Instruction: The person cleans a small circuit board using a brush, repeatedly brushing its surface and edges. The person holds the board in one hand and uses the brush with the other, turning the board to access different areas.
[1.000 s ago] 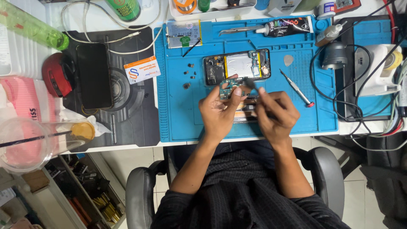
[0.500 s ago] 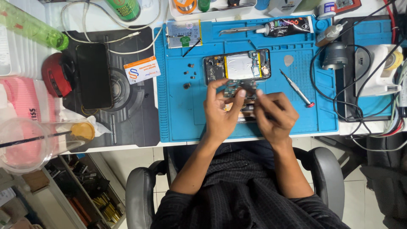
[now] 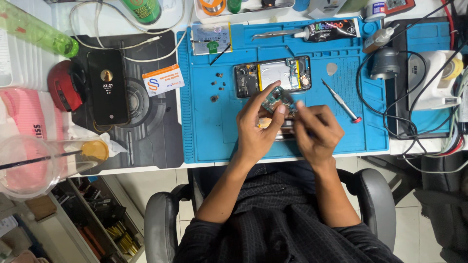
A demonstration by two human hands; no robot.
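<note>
My left hand (image 3: 258,126) and my right hand (image 3: 314,131) meet over the blue work mat (image 3: 204,136). Between their fingertips sits a small green circuit board (image 3: 277,99), pinched from both sides. Just beyond it lies an opened phone (image 3: 272,76) with its back off and its insides bare. A small screwdriver with a red end (image 3: 341,100) rests on the mat to the right of my right hand. Several tiny screws and parts (image 3: 217,86) lie left of the opened phone.
A black phone with a lit screen (image 3: 107,86) lies on a dark mat at left, beside a red round object (image 3: 66,85). Tweezers (image 3: 273,34) and a glue tube (image 3: 331,30) lie at the mat's far edge. Cables and a white device (image 3: 431,80) crowd the right side.
Both hands have lifted the small circuit board slightly toward the opened phone. Everything else on the desk has stayed put.
</note>
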